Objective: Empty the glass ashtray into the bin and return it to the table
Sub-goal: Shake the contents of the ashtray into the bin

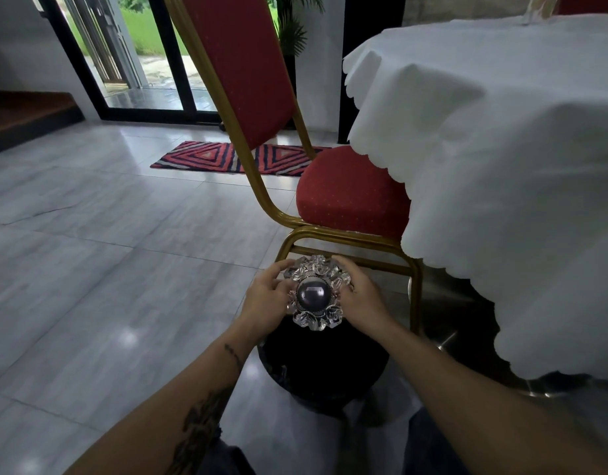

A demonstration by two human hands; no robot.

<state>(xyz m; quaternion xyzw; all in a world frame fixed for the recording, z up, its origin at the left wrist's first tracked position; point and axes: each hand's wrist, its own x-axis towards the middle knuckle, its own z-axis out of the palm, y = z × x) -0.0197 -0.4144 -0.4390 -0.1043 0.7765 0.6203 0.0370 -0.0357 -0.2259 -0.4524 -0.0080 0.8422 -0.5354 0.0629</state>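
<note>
**Glass ashtray held over the bin**

The glass ashtray (312,292) sits between both hands above the dark bin (321,365) on the floor, near the red chair (350,197). The left hand (266,303) is clamped on its left rim, the right hand (360,299) on its right. It looks thick, heavy and rigid, with a scalloped edge; smooth glass is likely slippery and breakable over tile, so gripping in the rim notches seems safest. The cloth-covered counter (501,132) stands to the right.
</note>
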